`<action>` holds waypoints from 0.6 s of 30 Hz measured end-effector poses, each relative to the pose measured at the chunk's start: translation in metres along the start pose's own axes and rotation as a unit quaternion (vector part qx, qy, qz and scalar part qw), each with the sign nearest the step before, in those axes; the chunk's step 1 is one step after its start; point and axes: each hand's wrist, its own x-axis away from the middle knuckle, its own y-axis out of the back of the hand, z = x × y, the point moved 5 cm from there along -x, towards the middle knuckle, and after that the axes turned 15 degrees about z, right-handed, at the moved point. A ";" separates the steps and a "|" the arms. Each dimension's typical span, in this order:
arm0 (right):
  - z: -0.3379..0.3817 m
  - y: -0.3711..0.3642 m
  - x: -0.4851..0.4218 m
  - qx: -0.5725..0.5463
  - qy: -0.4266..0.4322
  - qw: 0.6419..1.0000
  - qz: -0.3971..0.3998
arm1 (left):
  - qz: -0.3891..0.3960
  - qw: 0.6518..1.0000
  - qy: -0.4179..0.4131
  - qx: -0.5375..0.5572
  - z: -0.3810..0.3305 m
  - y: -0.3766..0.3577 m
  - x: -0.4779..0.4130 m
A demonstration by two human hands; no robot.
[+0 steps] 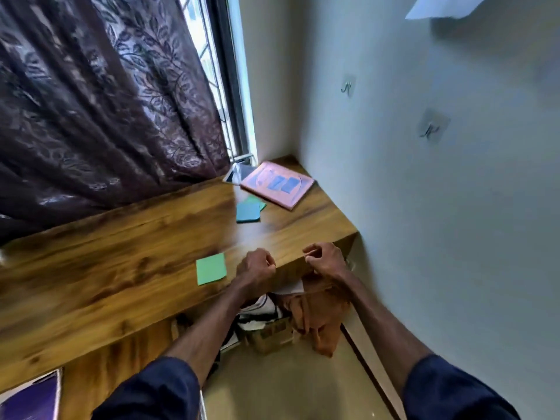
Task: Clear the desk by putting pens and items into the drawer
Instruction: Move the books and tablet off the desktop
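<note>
My left hand [256,266] is curled into a fist at the front edge of the wooden desk [127,268]; nothing shows in it. My right hand [325,259] hovers at the same edge near the desk's right corner, with fingers curled and thumb against forefinger. I see no object in it through the blur. A green sticky note [211,268] lies flat just left of my left hand. Farther back lie a teal sticky pad [248,212] and a pink book [277,184]. No pen or drawer is in view.
A phone or tablet [233,175] leans by the window behind the pink book. A purple item [30,398] sits at the bottom left. Under the desk are an orange cloth [321,322] and a cardboard box [272,331]. A curtain [106,101] hangs left; the wall is close on the right.
</note>
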 end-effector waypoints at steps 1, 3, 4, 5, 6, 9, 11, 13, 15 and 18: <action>-0.002 0.011 -0.007 0.000 0.002 1.000 0.001 | 0.000 1.000 -0.003 -0.002 -0.009 0.004 -0.011; -0.004 0.028 -0.022 0.003 0.006 1.000 0.009 | -0.006 1.000 -0.003 -0.002 -0.023 0.014 -0.031; -0.004 0.034 -0.030 0.007 0.007 1.000 0.014 | -0.008 1.000 0.001 0.005 -0.027 0.019 -0.040; -0.003 0.039 -0.037 0.014 0.005 1.000 0.019 | -0.009 1.000 0.003 0.010 -0.030 0.023 -0.048; -0.001 0.044 -0.047 0.020 0.003 0.999 0.026 | -0.012 1.000 0.005 0.012 -0.032 0.028 -0.058; 0.007 0.054 -0.077 0.030 0.000 0.999 0.043 | -0.006 0.999 0.022 0.025 -0.032 0.037 -0.087; 0.012 0.060 -0.099 0.043 0.001 0.998 0.046 | 0.000 0.999 0.027 0.027 -0.032 0.045 -0.112; 0.013 0.066 -0.127 0.049 -0.007 0.998 0.049 | -0.003 0.999 0.038 0.022 -0.035 0.058 -0.141; 0.016 0.072 -0.155 0.051 -0.016 0.997 0.054 | -0.005 0.999 0.050 0.016 -0.037 0.071 -0.169; 0.026 0.079 -0.205 0.067 -0.027 0.996 0.058 | -0.005 0.997 0.076 0.022 -0.032 0.097 -0.224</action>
